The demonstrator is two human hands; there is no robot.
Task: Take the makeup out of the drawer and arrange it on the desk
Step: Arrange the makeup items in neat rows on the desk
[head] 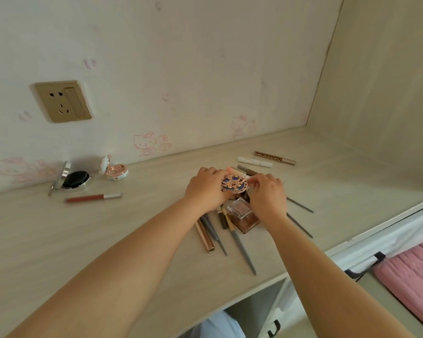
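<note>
Both hands meet over a pile of makeup on the pale wooden desk. My left hand and my right hand together grip a round compact with a rose-gold and blue patterned lid. Just below it lie a clear square pot, a brown palette, a rose-gold tube and several grey pencils. Beyond the hands lie a white stick and a brown pen. At the left rest a red lip gloss, an open black cushion compact and an open pink compact.
A gold wall socket sits on the cartoon-cat wallpaper behind the desk. A side panel closes the desk's right end. Below the front edge is an open compartment with drawer handles. Pink bedding lies at the lower right.
</note>
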